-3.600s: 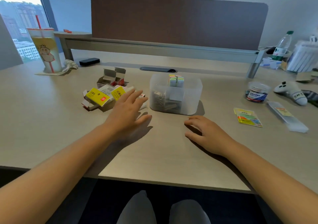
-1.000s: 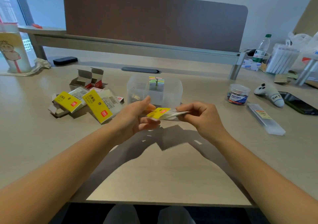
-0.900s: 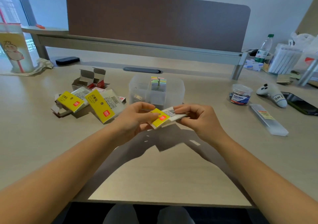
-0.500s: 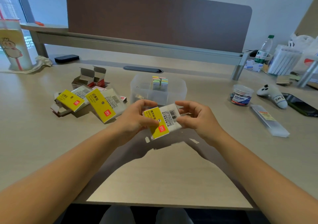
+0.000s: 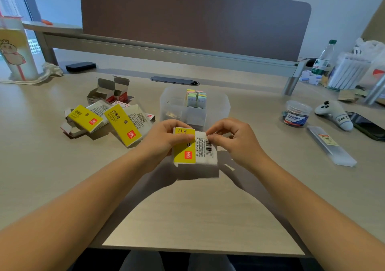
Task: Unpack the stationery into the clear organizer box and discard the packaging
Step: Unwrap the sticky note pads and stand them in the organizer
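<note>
Just above open desk (image 5: pixel 198 218), both hands pinch the packet's (image 5: pixel 194 147) top edge.

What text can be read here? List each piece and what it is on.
"deli": red logo on the yellow pack held by the left hand and right hand.
"deli": red logo on the yellow wrapper on the desk.
"Hoo": plush toy, partly legible.
Barcode digits, fine print, jar label: too small.
</note>
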The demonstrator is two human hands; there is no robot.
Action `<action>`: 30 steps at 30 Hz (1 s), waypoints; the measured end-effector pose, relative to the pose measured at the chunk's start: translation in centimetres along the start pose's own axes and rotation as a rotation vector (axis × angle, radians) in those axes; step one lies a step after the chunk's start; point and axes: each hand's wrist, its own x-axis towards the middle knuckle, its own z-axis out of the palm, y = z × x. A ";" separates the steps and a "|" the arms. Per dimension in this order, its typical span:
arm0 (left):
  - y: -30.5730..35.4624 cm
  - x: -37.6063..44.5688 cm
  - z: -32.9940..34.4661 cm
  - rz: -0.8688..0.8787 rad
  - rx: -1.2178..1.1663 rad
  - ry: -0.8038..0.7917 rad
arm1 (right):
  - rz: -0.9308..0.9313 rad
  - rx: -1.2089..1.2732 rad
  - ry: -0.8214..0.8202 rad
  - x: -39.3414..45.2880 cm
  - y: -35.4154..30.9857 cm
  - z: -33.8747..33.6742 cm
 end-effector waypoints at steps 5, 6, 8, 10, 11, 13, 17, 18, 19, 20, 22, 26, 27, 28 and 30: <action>-0.2 0.1 -0.3 0.025 -0.008 0.074 | 0.021 0.084 0.039 0.0 0.1 0.0; -0.2 0.1 -0.4 0.030 -0.014 0.090 | 0.035 0.141 0.032 0.0 0.0 -0.1; -0.2 0.1 -0.4 0.046 -0.020 0.115 | 0.065 0.244 0.003 0.0 -0.1 -0.1; -0.2 0.1 -0.3 0.083 0.008 0.140 | 0.082 0.266 -0.036 -0.1 -0.2 0.0; -0.2 0.0 -0.2 0.111 0.027 0.152 | 0.083 0.236 -0.053 -0.1 -0.2 0.0; -0.3 -0.2 0.0 0.169 0.054 0.169 | 0.086 0.146 -0.071 -0.1 -0.2 0.2; -0.5 -0.2 0.3 0.249 0.142 0.202 | 0.099 0.007 -0.016 0.1 -0.3 0.6; -0.6 -0.2 0.4 0.256 0.150 0.205 | 0.105 -0.003 -0.006 0.2 -0.3 0.7; -0.6 -0.2 0.3 0.260 0.155 0.206 | 0.117 -0.002 -0.004 0.2 -0.2 0.7; -0.6 -0.2 0.3 0.263 0.158 0.207 | 0.135 0.006 -0.006 0.3 -0.2 0.6; -0.6 -0.2 0.2 0.272 0.166 0.210 | 0.168 0.049 -0.016 0.4 -0.1 0.3; -0.6 -0.1 0.0 0.265 0.150 0.202 | 0.187 0.203 -0.048 0.4 -0.5 0.0; -0.5 -0.1 -0.1 0.258 0.139 0.201 | 0.186 0.209 -0.057 0.3 -0.6 -0.1; -0.5 0.0 -0.2 0.252 0.128 0.203 | 0.185 0.215 -0.062 0.3 -0.7 -0.2; -0.4 0.1 -0.5 0.247 0.101 0.204 | 0.189 0.236 -0.065 0.2 -0.8 -0.6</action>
